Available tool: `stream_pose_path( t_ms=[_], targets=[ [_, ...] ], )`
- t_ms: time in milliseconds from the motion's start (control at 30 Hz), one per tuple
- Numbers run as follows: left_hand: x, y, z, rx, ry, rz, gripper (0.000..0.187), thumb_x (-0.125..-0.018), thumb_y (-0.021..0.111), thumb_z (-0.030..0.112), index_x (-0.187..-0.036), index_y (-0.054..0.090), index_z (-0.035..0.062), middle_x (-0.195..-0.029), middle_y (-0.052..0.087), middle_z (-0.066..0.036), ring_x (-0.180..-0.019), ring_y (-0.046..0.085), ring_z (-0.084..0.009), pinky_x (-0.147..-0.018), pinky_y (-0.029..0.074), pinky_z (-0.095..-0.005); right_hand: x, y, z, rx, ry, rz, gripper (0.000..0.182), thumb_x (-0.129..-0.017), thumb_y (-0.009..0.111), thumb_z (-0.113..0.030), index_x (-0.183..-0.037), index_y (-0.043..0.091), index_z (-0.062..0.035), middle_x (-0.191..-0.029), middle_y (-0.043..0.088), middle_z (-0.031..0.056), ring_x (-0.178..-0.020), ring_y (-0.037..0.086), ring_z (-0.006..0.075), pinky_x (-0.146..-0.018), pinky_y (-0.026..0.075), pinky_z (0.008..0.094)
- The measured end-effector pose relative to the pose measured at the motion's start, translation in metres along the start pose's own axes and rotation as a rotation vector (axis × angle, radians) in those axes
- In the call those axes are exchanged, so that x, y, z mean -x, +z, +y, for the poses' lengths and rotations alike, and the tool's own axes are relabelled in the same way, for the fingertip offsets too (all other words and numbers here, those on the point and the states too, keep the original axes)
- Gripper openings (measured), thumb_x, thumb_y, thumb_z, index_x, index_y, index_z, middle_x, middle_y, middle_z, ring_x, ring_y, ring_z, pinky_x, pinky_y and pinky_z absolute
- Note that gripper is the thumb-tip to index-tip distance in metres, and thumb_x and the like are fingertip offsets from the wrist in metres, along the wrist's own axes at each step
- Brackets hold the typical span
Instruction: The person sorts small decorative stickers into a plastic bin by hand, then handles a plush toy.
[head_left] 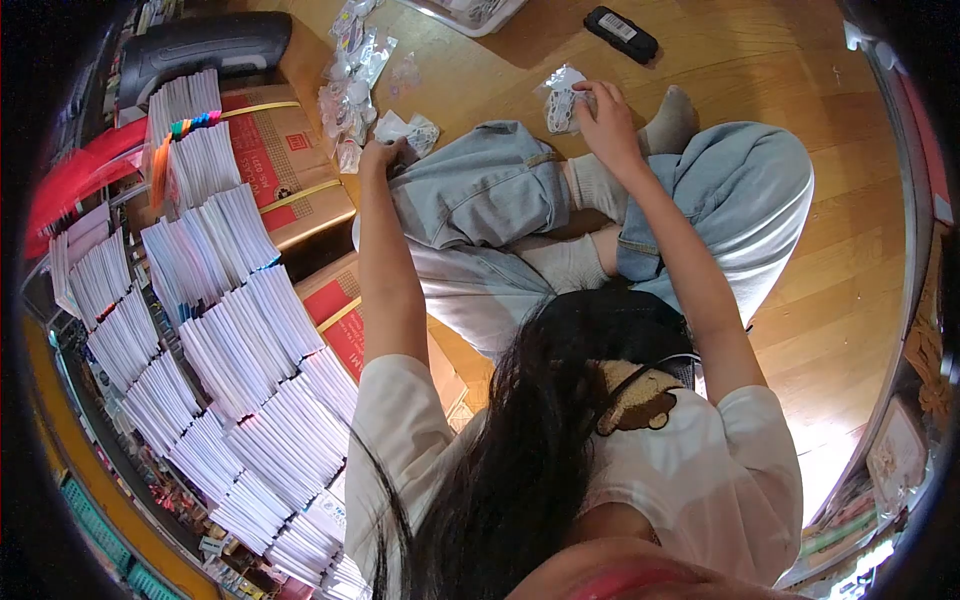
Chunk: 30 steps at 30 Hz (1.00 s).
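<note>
My left hand is beside my bent knee, its fingers closed at the lower edge of a small clear plastic packet with white pieces inside. My right hand reaches over the floor in front of my foot. Its fingers are spread, the tips touching the edge of another clear packet that holds white, ring-like pieces. Just beyond my left hand lies a pile of similar clear packets. What exactly the packets contain is too small to make out.
A black object with a white label lies on the wooden floor. At the top is part of a white tray. Stacked booklets and red-and-brown cartons line my left side. My crossed legs fill the middle.
</note>
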<state>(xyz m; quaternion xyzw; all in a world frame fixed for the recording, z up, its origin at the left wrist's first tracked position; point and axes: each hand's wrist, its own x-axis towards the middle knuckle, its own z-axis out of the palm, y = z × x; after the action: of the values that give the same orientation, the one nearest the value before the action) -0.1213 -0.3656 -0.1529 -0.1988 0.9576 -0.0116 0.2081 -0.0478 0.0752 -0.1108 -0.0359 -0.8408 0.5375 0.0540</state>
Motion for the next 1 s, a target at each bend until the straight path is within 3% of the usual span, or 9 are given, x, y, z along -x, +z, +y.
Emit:
stream_pose_path(
  t_ms=[200,300,400,533,633,733,800,900,1000],
  targets=[
    [0.018,-0.017,0.011,0.206,-0.018,-0.071,0.074,-0.059,0.075,0.055,-0.099,0.063,-0.0063,-0.094,0.066,-0.019,-0.086,0.064,-0.0284,-0.077,0.049,-0.0336,-0.001,-0.001,0.000,-0.013,0.018,0.018,0.020,-0.083,0.051,-0.013,-0.101,0.057,-0.0068,-0.103,0.053,0.0170,-0.098,0.052,0.0357,-0.086,0.042,0.0415],
    [-0.001,-0.002,-0.007,0.581,0.108,0.058,0.072,-0.062,0.076,0.050,-0.105,0.061,-0.0055,-0.097,0.065,-0.017,-0.089,0.063,-0.0267,-0.078,0.048,-0.0324,-0.001,-0.002,-0.001,-0.020,0.021,0.038,0.019,-0.083,0.051,-0.012,-0.100,0.058,-0.0078,-0.101,0.053,0.0164,-0.097,0.052,0.0353,-0.085,0.042,0.0414],
    [0.032,-0.030,0.013,0.797,-0.025,0.228,0.067,-0.068,0.073,0.045,-0.110,0.059,-0.0044,-0.104,0.063,-0.017,-0.096,0.061,-0.0267,-0.081,0.047,-0.0324,-0.002,-0.001,0.000,-0.053,-0.006,0.064,0.018,-0.083,0.052,-0.012,-0.099,0.059,-0.0081,-0.100,0.054,0.0158,-0.096,0.053,0.0350,-0.084,0.042,0.0414],
    [0.037,-0.050,0.001,0.839,0.033,0.494,0.059,-0.074,0.071,0.037,-0.112,0.056,-0.0049,-0.110,0.060,-0.015,-0.101,0.057,-0.0254,-0.087,0.042,-0.0331,-0.003,-0.005,-0.009,-0.120,-0.043,0.064,0.019,-0.082,0.053,-0.012,-0.099,0.059,-0.0086,-0.101,0.055,0.0149,-0.097,0.053,0.0347,-0.085,0.042,0.0417],
    [0.115,-0.099,0.055,1.079,0.198,0.477,0.053,-0.076,0.069,0.033,-0.111,0.056,-0.0054,-0.109,0.059,-0.015,-0.100,0.056,-0.0240,-0.087,0.041,-0.0326,-0.001,-0.011,-0.027,-0.143,-0.226,0.084,0.024,-0.082,0.056,-0.014,-0.106,0.057,-0.0095,-0.108,0.056,0.0139,-0.101,0.052,0.0343,-0.088,0.041,0.0424],
    [0.162,-0.111,0.087,0.979,0.333,0.382,0.047,-0.079,0.066,0.029,-0.109,0.057,-0.0053,-0.108,0.059,-0.016,-0.097,0.056,-0.0218,-0.085,0.042,-0.0319,0.012,-0.022,-0.056,-0.114,-0.433,-0.025,0.037,-0.083,0.058,-0.020,-0.118,0.052,-0.0113,-0.121,0.052,0.0133,-0.111,0.049,0.0313,-0.094,0.039,0.0398],
    [0.206,-0.121,0.122,0.967,0.208,0.176,0.043,-0.080,0.066,0.027,-0.106,0.057,-0.0052,-0.103,0.061,-0.014,-0.095,0.056,-0.0198,-0.084,0.043,-0.0301,0.027,-0.026,-0.072,-0.137,-0.497,-0.141,0.048,-0.084,0.059,-0.026,-0.127,0.046,-0.0126,-0.129,0.047,0.0134,-0.118,0.046,0.0301,-0.099,0.036,0.0390],
    [0.260,-0.124,0.174,0.956,0.380,-0.042,0.038,-0.082,0.065,0.029,-0.102,0.058,-0.0032,-0.095,0.062,-0.010,-0.088,0.056,-0.0168,-0.080,0.043,-0.0279,0.038,-0.024,-0.083,-0.277,-0.552,-0.289,0.071,-0.084,0.059,-0.041,-0.140,0.028,-0.0123,-0.141,0.034,0.0137,-0.128,0.035,0.0289,-0.105,0.028,0.0384],
    [0.282,-0.119,0.202,0.953,0.561,-0.070,0.030,-0.085,0.063,0.025,-0.099,0.058,-0.0012,-0.090,0.062,-0.008,-0.084,0.056,-0.0148,-0.078,0.043,-0.0273,0.047,-0.027,-0.089,-0.705,-0.215,-0.424,0.074,-0.083,0.060,-0.042,-0.141,0.026,-0.0117,-0.143,0.032,0.0109,-0.130,0.032,0.0244,-0.107,0.024,0.0365]
  ],
)
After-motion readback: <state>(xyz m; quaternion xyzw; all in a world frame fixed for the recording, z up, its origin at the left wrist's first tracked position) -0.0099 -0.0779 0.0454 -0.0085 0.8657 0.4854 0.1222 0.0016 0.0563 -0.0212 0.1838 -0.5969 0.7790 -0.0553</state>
